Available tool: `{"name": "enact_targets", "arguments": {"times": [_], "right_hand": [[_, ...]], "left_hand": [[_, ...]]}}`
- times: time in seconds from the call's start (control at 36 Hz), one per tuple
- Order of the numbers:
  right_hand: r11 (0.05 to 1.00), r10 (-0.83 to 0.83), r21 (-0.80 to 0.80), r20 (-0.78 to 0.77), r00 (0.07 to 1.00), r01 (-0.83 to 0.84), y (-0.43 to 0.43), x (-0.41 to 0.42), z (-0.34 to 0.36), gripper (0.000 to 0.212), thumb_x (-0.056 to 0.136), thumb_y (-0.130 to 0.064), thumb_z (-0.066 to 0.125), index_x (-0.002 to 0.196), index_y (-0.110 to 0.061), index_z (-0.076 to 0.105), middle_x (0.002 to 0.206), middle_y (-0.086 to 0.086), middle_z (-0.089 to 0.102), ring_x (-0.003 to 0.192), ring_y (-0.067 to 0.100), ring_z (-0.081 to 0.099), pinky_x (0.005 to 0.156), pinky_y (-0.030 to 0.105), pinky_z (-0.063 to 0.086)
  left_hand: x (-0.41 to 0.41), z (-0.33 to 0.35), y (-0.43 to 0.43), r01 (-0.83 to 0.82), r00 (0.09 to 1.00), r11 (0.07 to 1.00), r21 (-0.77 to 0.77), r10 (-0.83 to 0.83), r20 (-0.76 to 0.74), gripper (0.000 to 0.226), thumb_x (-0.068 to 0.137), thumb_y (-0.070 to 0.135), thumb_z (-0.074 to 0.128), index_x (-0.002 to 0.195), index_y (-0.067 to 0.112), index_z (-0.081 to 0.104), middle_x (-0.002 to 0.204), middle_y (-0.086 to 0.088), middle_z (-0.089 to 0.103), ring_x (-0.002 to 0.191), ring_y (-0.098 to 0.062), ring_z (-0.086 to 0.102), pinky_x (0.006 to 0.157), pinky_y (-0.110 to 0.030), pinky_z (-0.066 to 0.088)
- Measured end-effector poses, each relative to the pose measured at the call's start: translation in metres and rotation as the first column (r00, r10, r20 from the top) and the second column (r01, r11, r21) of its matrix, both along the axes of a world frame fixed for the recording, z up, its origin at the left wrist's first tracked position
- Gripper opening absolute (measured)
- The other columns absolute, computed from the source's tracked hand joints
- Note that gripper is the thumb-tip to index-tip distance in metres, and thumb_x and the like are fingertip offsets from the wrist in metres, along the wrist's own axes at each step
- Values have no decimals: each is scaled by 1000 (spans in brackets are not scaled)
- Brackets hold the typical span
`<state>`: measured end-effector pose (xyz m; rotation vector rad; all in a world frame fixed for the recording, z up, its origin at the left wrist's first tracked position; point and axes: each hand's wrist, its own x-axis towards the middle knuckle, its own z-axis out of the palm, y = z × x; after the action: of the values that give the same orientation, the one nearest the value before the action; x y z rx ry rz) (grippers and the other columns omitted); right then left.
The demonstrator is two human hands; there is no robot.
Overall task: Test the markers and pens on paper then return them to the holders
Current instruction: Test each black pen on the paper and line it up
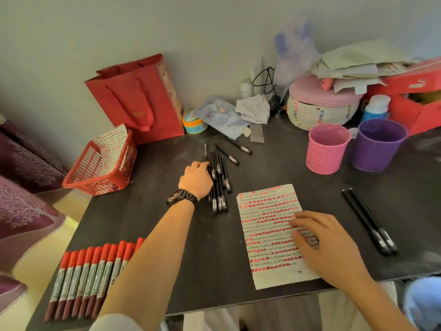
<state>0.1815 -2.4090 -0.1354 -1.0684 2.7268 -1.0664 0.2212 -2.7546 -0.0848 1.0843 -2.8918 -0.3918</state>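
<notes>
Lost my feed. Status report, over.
Left hand on black pen pile, grip unclear. Right hand flat on paper. Pink holder, purple holder look empty; nothing blocking them.

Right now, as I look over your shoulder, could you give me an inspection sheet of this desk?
Surface: dark table, with pale dusty smears.
Job's things: black pens heaped mid-table; two more pens at the right; red markers in a row at the front left; paper filled with red marks; pink holder and purple holder, no pens sticking out.
Clutter: red basket, red bag, woven basket, red box under loose papers.
Hands: left hand on the pen heap, grip unclear; right hand flat on the paper.
Cables: black cable by the wall.
Surroundings: grey wall; purple fabric at the left.
</notes>
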Motion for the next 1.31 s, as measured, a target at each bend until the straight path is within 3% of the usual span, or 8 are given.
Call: {"name": "enact_targets", "arguments": {"times": [0.31, 0.5, 0.72, 0.86, 0.97, 1.06, 1.14, 1.31], "right_hand": [[1000, -4, 30, 12, 1000, 4, 0, 1, 3, 24, 91, -42, 66, 115, -41, 69, 127, -30, 54, 116, -14, 36, 91, 19, 41], [999, 1, 49, 31, 1000, -3, -1, 1, 9, 22, 91, -44, 66, 113, -48, 66, 125, -34, 52, 117, -11, 40, 92, 18, 42], [997, 13, -83, 81, 997, -6, 4, 3, 14, 23, 86, -45, 69, 103, -56, 59, 119, -40, 53, 118, -17, 43, 84, 13, 39], [938, -7, -344, 116, 993, 47, 9, 7, 22, 19, 87, -52, 59, 104, -46, 66, 111, -25, 67, 109, 3, 62, 86, 22, 51], [873, 21, -484, 157, 987, 58, 15, 22, 36, 16, 92, -52, 59, 105, -46, 65, 103, -18, 72, 92, 8, 69, 75, 17, 53], [802, 146, -591, 344, 928, 93, 14, 40, 48, 27, 86, -52, 62, 107, -36, 69, 91, -9, 75, 74, 6, 68, 65, 17, 54], [765, 222, -632, 439, 871, 123, 12, 55, 56, 20, 90, -44, 71, 95, -25, 73, 71, 1, 69, 56, 9, 59, 57, 17, 51], [793, 295, -598, 545, 785, 118, 24, 83, 53, 22, 82, -43, 71, 77, -21, 75, 59, 1, 63, 45, 13, 52, 48, 20, 46]], "left_hand": [[28, 0, -9, -198, 980, 962, -186, 199, -14, 23, 102, 33, 50, 117, 15, 49, 121, -12, 57, 113, -34, 53, 73, -43, 47], [55, 5, -21, -403, 873, 901, 162, 431, -228, 34, 105, 25, 40, 129, 12, 60, 127, -14, 62, 114, -34, 59, 93, -42, 49], [91, 17, 55, -98, 655, 852, 514, 444, -611, 26, 107, 28, 40, 103, 31, 65, 83, 5, 62, 65, -11, 55, 61, -27, 47], [107, 28, 135, 149, 699, 782, 605, 350, -624, 35, 101, 49, 40, 86, 33, 67, 56, 9, 49, 53, -5, 45, 52, -17, 40], [115, 28, 184, 342, 743, 669, 660, 239, -626, 38, 99, 52, 36, 83, 39, 68, 63, 19, 60, 57, 2, 53, 56, -9, 41], [119, 21, 207, 374, 800, 597, 710, 181, -573, 40, 101, 52, 37, 104, 32, 72, 92, 8, 75, 82, -8, 69, 74, -25, 55], [123, 16, 224, 380, 805, 645, 663, 123, -581, 41, 100, 49, 36, 103, 28, 71, 90, 26, 70, 87, 5, 64, 75, -11, 46], [142, 7, 246, 485, 778, 769, 417, -162, -607, 40, 104, 51, 33, 93, 26, 62, 91, 10, 64, 89, -14, 61, 79, -36, 49]]}}
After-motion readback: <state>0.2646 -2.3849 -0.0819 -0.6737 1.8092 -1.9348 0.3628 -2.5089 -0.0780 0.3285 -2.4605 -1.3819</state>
